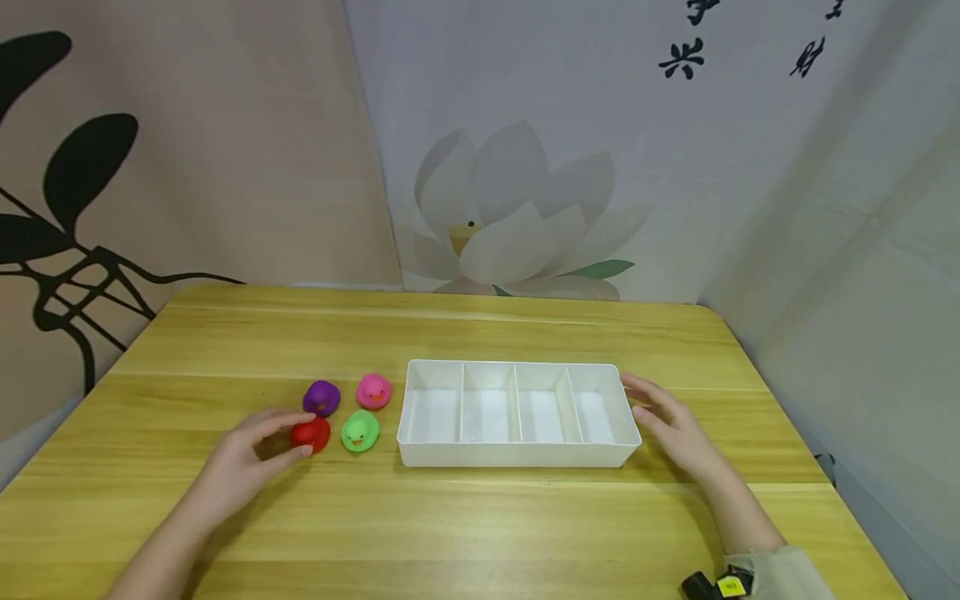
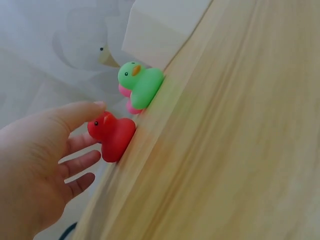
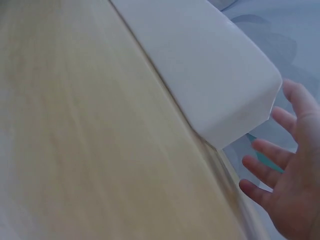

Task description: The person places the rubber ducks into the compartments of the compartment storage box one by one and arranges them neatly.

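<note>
My left hand (image 1: 243,457) pinches a red rubber duck (image 1: 311,434) on the wooden table, its thumb and index finger at opposite sides. In the left wrist view the thumb overlaps the head of this red duck (image 2: 114,137), while the other fingers extend loosely behind. Close by sit a purple duck (image 1: 321,398), a pink duck (image 1: 373,391) and a green duck (image 1: 360,431). At the right end of a white divided tray (image 1: 517,455) is my right hand (image 1: 675,429), its fingers spread and relaxed. The right wrist view has these fingertips right beside the tray's corner (image 3: 245,120).
The tray stands mid-table with several compartments in a row, right of the ducks. The wooden table (image 1: 480,533) reaches back to a printed cloth (image 1: 525,75) with a lotus and dark characters. Another cloth hangs along the right side.
</note>
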A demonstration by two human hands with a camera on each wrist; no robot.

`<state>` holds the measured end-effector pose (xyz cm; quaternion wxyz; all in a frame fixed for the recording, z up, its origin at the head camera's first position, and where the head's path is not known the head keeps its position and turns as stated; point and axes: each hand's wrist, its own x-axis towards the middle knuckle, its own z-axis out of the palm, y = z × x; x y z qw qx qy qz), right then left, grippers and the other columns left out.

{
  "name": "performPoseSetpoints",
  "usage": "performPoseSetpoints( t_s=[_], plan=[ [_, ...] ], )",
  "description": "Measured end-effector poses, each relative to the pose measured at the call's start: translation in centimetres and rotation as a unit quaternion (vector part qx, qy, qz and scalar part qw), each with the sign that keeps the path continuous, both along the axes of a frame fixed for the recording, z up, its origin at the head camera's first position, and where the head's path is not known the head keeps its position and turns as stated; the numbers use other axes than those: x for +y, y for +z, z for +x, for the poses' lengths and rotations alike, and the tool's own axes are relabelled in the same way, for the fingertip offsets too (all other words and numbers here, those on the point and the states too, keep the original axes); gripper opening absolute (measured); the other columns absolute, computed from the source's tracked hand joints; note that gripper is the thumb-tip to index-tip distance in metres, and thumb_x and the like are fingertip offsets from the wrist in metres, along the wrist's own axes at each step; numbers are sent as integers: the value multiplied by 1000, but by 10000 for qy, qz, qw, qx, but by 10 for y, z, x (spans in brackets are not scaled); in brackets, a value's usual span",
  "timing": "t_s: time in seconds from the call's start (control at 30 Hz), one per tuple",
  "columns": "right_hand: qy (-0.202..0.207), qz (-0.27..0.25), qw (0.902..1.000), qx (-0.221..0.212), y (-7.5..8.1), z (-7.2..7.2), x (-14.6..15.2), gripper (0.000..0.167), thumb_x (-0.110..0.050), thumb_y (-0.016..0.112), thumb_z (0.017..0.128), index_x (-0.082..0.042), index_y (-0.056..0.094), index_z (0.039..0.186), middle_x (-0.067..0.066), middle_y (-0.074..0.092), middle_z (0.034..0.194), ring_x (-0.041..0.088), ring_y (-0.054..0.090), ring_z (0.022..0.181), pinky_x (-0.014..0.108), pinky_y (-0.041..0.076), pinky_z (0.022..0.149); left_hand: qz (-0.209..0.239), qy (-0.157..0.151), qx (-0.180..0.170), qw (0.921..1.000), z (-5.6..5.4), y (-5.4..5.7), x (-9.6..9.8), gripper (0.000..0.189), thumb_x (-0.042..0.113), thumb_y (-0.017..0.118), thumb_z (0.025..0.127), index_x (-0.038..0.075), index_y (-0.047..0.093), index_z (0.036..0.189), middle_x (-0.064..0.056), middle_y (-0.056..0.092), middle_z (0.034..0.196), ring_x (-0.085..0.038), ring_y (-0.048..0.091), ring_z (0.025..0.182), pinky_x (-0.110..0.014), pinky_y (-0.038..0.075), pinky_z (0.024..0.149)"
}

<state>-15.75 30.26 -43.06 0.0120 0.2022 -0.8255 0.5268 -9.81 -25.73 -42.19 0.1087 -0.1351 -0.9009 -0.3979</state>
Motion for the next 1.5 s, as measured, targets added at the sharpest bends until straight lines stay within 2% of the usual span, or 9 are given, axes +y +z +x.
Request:
performPoseSetpoints(
  t_s=[0.13, 0.4, 0.67, 0.83, 1.17, 1.3, 1.5],
  plan=[
    [107, -120, 9998, -122, -4, -1, 1, 46, -5, 51, 99, -2, 40, 143, 24, 43, 140, 6, 45, 121, 16, 38, 93, -29, 1, -39, 10000, -1, -2, 0, 32, 13, 76, 83, 14, 70, 114, 1, 63, 113, -1, 49, 105, -15, 40, 86],
    [301, -422, 9979, -380, -5, -2, 1, 49, -2, 51, 98, -1, 36, 145, 29, 43, 137, 5, 48, 120, 17, 39, 94, 23, 113, -108, 9999, -1, -5, -2, 31, 14, 75, 84, 17, 70, 114, 1, 63, 114, 1, 49, 105, -15, 40, 84],
    [368, -580, 9961, -556, -8, -3, 1, 51, -2, 50, 97, -2, 34, 146, 17, 44, 139, 5, 46, 121, 17, 38, 95, -5, 115, -149, 9998, -2, -1, -2, 28, 14, 76, 83, 16, 72, 111, 0, 64, 110, -1, 54, 99, -19, 46, 78],
    [417, -639, 9949, -656, -9, -2, 3, 52, -3, 49, 98, -3, 32, 147, 11, 44, 141, 4, 44, 123, 17, 36, 96, -13, 137, -258, 9996, -1, 7, -2, 28, 17, 76, 83, 17, 72, 111, 0, 65, 109, -8, 56, 93, -26, 49, 74],
    [539, -658, 9929, -833, -10, -1, 5, 54, -5, 48, 99, -5, 29, 149, 12, 41, 142, 5, 42, 124, 17, 36, 96, -72, 131, -228, 9996, 1, 25, 3, 30, 16, 78, 82, 16, 72, 111, 1, 65, 110, -20, 54, 93, -33, 47, 73],
    [562, -636, 9927, -855, -11, -1, 6, 54, -4, 47, 99, -5, 28, 149, 14, 40, 142, 6, 43, 124, 18, 36, 96, -44, 67, -221, 9997, 1, 30, 6, 28, 17, 78, 82, 19, 73, 110, 2, 65, 111, -14, 54, 94, -30, 47, 74],
    [619, -555, 9928, -864, -11, -1, 6, 54, -4, 46, 99, -6, 26, 150, 26, 34, 144, 5, 42, 124, 18, 36, 96, -24, -71, -54, 10000, -1, 39, 12, 28, 16, 79, 81, 19, 73, 108, 1, 66, 112, -6, 56, 96, -22, 45, 76]
  ],
)
